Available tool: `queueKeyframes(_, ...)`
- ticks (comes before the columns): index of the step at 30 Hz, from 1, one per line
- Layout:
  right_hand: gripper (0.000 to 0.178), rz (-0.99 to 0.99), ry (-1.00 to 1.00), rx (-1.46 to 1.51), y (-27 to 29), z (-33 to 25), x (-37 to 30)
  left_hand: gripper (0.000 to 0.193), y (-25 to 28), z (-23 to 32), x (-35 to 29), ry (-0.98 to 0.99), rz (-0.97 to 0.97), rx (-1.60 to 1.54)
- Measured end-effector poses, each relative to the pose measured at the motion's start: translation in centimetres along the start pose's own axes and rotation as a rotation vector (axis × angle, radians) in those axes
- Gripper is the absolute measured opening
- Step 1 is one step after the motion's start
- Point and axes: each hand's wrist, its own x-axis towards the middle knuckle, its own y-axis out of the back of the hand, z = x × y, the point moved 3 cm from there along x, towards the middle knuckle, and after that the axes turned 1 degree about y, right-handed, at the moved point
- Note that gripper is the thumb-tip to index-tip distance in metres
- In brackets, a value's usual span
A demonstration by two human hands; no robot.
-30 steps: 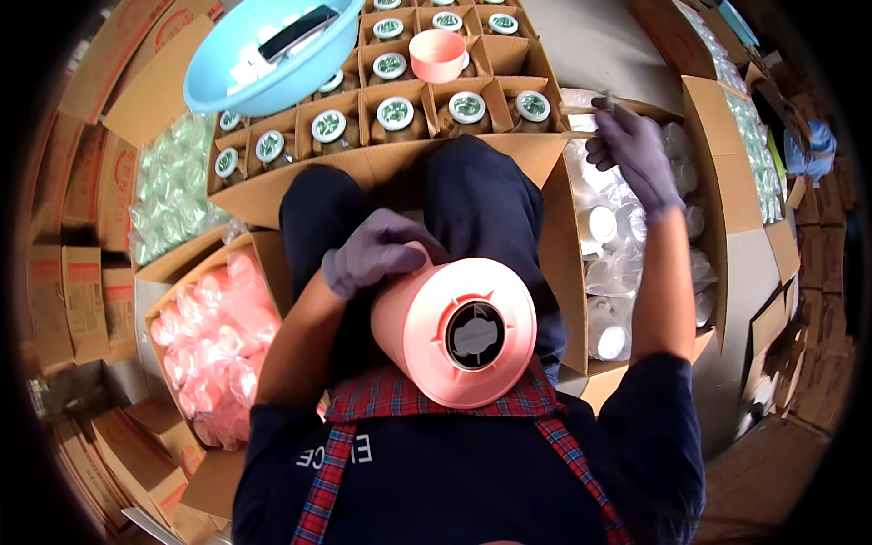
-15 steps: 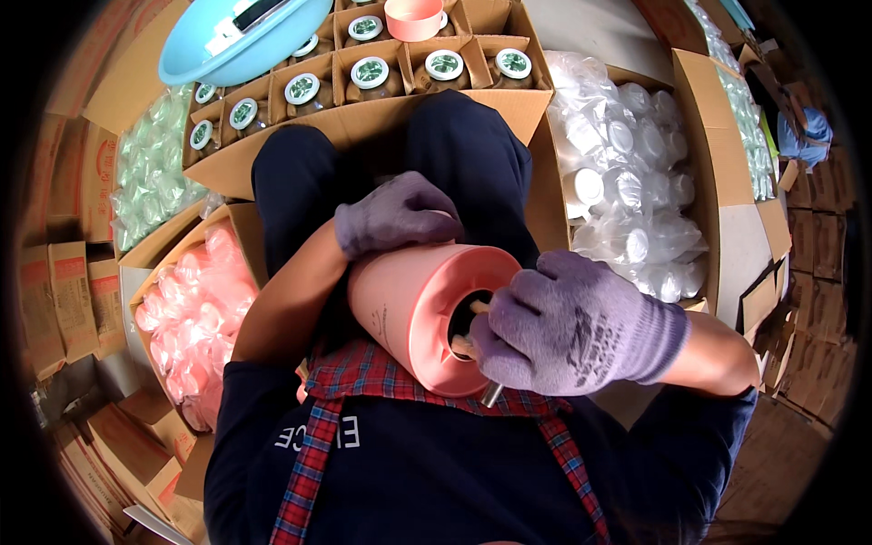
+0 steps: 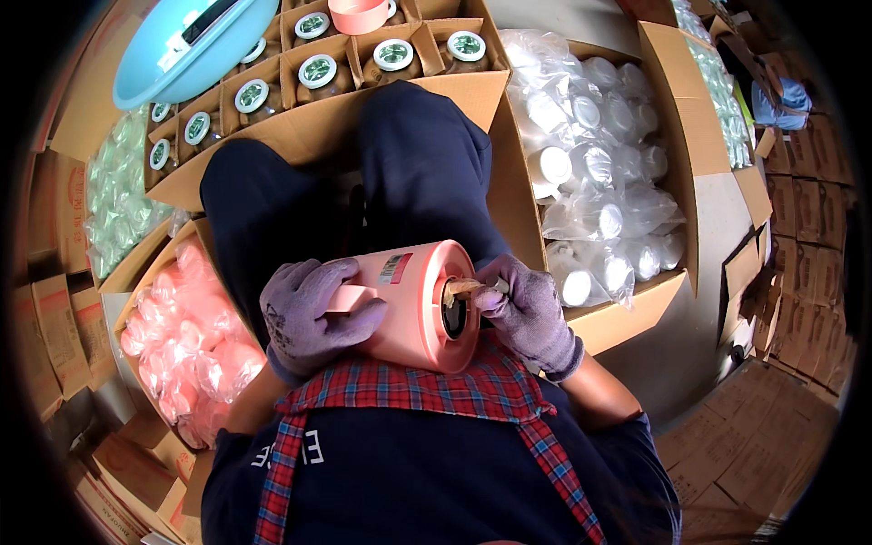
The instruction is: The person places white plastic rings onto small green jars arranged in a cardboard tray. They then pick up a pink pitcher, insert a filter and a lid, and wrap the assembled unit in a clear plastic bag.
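1. Big cardboard box (image 3: 690, 163) on the right, full of clear bags of white lids (image 3: 590, 163); well stocked.
2. Divided carton (image 3: 300, 118) far centre, jars with green-white caps (image 3: 318, 71) in most visible cells; one pink lid (image 3: 357, 14) rests on top at the far edge.
3. Box of pink parts in plastic bags (image 3: 186, 336) near left, beside the person's knee; plenty in it. Greenish bagged parts (image 3: 118, 195) further left.
4. Light blue basin (image 3: 195, 41) far left, sitting on the cartons.
5. Pink cylindrical housing (image 3: 413, 304) lies on its side in the lap, open dark end facing right.
6. Left hand (image 3: 313, 313) gloved, closed round the housing's body, steadying it.
7. Right hand (image 3: 527, 309) gloved, fingers pinched on a small tan piece (image 3: 461, 289) at the rim of the dark opening.
8. Progress, judged: piece looks partly into the opening, not seated yet; this unit is mid-assembly, and the full boxes suggest many units left.
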Motion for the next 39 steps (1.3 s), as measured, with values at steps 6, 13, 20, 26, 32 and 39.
queueKeyframes(6, 0.025, 0.038, 0.550, -0.433, 3.3, -5.1, 4.1, 0.025, 0.8, -1.1, 0.9, 0.178, 0.012, -0.245)
queueKeyframes(13, 0.030, 0.447, 0.070, -0.506, 10.3, -7.1, 13.6, 0.049, 3.0, -6.8, -3.3, 0.796, 0.233, -0.637)
queueKeyframes(20, 0.045, 0.074, -0.230, -0.818, 8.4, 9.4, 26.4, 0.032, 5.8, -5.3, 0.3, -0.232, -0.090, 0.495)
queueKeyframes(26, 0.048, 0.291, -0.037, -0.955, 7.4, -0.1, 24.5, 0.047, 5.6, -4.5, 5.1, -0.368, 0.078, 0.070)
queueKeyframes(32, 0.030, 0.160, 0.587, -0.601, 0.7, -11.3, 27.8, 0.041, 2.2, -10.3, 0.4, 0.551, 0.116, -0.567)
queueKeyframes(39, 0.036, -0.233, 0.494, -1.030, -14.6, -19.7, 47.0, 0.043, 0.1, -11.3, -1.0, 0.315, 0.191, -0.649)
